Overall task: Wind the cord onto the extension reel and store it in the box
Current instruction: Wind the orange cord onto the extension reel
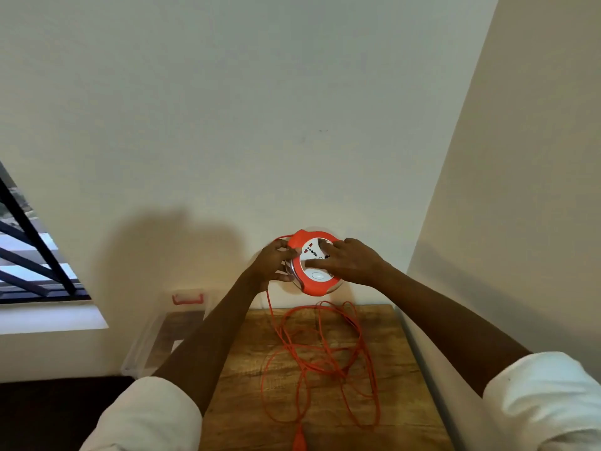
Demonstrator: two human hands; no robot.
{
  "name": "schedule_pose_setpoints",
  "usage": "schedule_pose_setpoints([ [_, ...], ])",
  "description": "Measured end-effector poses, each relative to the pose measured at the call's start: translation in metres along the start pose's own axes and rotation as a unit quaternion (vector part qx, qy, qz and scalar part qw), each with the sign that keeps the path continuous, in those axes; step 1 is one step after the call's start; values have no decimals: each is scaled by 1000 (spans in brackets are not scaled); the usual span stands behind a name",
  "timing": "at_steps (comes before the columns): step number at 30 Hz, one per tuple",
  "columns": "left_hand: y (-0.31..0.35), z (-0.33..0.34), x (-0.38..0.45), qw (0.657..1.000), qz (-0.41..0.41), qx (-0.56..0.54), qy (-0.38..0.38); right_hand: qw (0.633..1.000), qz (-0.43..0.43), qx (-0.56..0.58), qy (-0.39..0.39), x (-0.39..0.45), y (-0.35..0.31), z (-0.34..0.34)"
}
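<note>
Loose orange cord (320,359) sprawls on the wooden table (240,379), beside a clear box (153,340).

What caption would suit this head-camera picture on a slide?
Both hands, left and right, hold the orange reel above loose cord on the table.

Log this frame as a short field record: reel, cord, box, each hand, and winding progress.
reel: round orange-and-white extension reel, held up in front of the wall
cord: thin orange cord, mostly loose in loops on the wooden table
box: clear plastic box with red latch, left of the table
left hand: grips the reel's edge
right hand: fingers spread on the white face
progress: most cord unwound
</note>
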State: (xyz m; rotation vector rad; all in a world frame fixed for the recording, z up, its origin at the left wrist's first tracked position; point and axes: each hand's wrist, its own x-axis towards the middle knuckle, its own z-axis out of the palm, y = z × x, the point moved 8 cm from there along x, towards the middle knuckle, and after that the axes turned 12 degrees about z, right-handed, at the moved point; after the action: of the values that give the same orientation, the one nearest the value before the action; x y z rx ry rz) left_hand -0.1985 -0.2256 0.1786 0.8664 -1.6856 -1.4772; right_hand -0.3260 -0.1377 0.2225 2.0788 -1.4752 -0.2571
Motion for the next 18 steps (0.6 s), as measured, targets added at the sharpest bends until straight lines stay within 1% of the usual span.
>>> schedule_pose_setpoints([
  [3, -1, 8, -2, 1000, 4, 1, 10, 999, -2, -27, 17, -4, 3, 1],
  [7, 3, 15, -2, 998, 31, -36, 41, 998, 21, -41, 40, 1, 8, 4],
  [9, 1, 21, -3, 995, 37, -77, 60, 994, 73, -18, 80, 3, 18, 2],
  [11, 0, 31, -6, 983, 49, -151, 94, 985, 158, 16, 68, 5, 30, 6],
  [12, -2, 37, -8, 974, 54, -188, 114, 975, 207, 49, 63, 7, 36, 9],
  [13, -3, 43, -9, 965, 58, -218, 134, 957, 265, 104, 56, 8, 41, 10],
  [14, -6, 50, -10, 956, 61, -242, 153, 924, 336, 173, 60, 6, 47, 10],
  [15, -9, 56, -10, 948, 65, -261, 170, 869, 417, 259, 68, 1, 53, 10],
  [16, -12, 62, -11, 942, 68, -273, 184, 797, 490, 348, 65, -5, 57, 13],
  [17, -15, 67, -12, 940, 68, -272, 195, 715, 544, 437, 48, -11, 56, 21],
  [18, -18, 71, -13, 941, 67, -263, 203, 612, 580, 537, 25, -15, 52, 33],
])
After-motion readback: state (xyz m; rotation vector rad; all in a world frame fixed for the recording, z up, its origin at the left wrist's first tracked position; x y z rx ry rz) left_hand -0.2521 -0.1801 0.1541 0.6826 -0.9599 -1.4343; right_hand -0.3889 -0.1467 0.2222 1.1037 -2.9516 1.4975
